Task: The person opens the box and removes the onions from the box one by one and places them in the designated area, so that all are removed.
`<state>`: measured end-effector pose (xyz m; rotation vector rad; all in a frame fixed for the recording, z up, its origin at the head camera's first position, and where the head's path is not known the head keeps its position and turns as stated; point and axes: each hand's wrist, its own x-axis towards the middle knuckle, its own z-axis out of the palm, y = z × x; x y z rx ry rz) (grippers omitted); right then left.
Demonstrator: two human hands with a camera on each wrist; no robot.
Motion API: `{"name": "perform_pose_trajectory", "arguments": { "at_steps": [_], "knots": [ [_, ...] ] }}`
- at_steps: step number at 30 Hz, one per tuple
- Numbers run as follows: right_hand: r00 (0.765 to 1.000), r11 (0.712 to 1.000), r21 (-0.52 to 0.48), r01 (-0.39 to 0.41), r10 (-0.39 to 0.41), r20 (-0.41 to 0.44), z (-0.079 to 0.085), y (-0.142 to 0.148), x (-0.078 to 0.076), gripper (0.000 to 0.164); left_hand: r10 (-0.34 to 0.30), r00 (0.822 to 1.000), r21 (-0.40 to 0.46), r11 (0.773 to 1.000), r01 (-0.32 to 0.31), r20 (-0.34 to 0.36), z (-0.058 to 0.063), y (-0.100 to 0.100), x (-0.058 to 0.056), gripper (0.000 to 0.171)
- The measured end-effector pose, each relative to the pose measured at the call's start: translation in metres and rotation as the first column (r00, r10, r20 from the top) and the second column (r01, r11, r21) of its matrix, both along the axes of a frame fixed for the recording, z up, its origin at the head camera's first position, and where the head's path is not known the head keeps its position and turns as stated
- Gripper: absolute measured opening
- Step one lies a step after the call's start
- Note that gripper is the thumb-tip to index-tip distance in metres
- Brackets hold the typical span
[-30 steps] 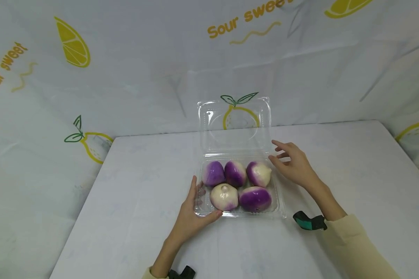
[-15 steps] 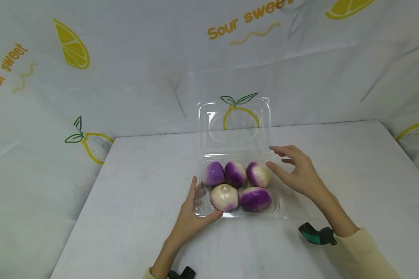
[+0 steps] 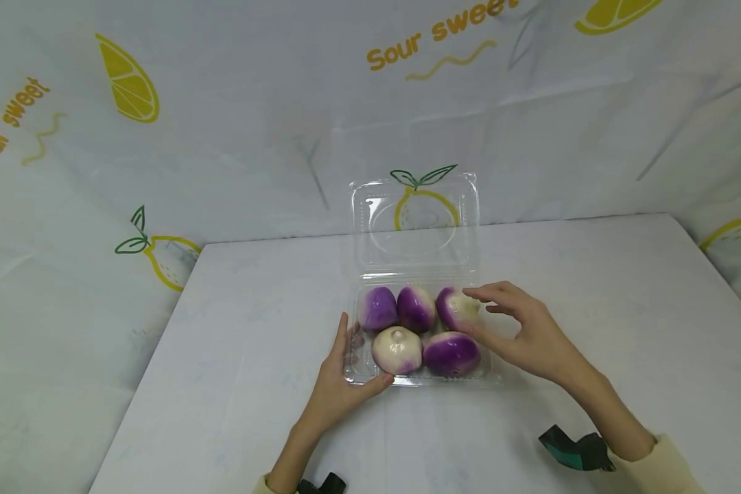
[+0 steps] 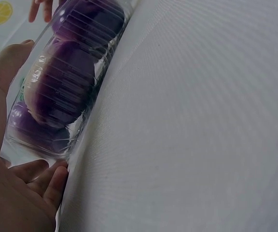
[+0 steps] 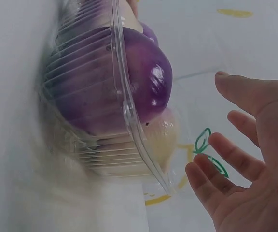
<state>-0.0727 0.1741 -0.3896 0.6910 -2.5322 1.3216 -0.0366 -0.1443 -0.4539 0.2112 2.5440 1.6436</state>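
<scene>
A white backdrop cloth [image 3: 253, 123] fills the far side and reaches down the left and right, printed with yellow lemons, green leaves and the words "Sour sweet". In front of it stands a white bench [image 3: 241, 357], its surface running out to the near edge of the view.

The clear plastic container [image 3: 432, 382] sits on the bench, slightly right of the middle in the head view, its lid [image 3: 415, 250] raised on the far side, with a printed lemon showing through.

The left hand [image 3: 339, 384] is spread round the container's near left corner, thumb along the near rim and fingers against the left wall. The right hand [image 3: 525, 336] is also spread and grasps nothing; in the head view its tips overlap the far right bulb [image 3: 453, 307], while the right wrist view shows them apart from it.

Inside the container lie 5 glossy bulbs, 3 in a far row and 2 in a near row. The near right bulb [image 3: 452, 355] is mostly purple; the near left bulb [image 3: 397, 351] is mostly white, its small nub upward. The far left bulb [image 3: 378, 309] is purple, and the far middle bulb [image 3: 416, 309] mixes purple and white.

A black-and-green wrist piece [image 3: 577, 453] shows at the right wrist.
</scene>
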Motion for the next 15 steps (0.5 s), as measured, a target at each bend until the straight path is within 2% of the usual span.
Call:
{"name": "perform_pose_trajectory", "arguments": {
  "at_steps": [7, 15],
  "knots": [
    [0.999, 0.999, 0.011, -0.045, 0.045, -0.004, -0.001, -0.005, 0.009, 0.051, 0.004, 1.000, 0.021, 1.000, -0.004, -0.004, -0.001, 0.000, 0.000, 0.126],
    [0.995, 0.995, -0.002, -0.097, 0.097, -0.004, -0.012, -0.011, 0.016, 0.047, 0.004, 1.000, 0.012, 1.000, -0.004, -0.006, -0.001, -0.001, -0.001, 0.126]
  ]
}}
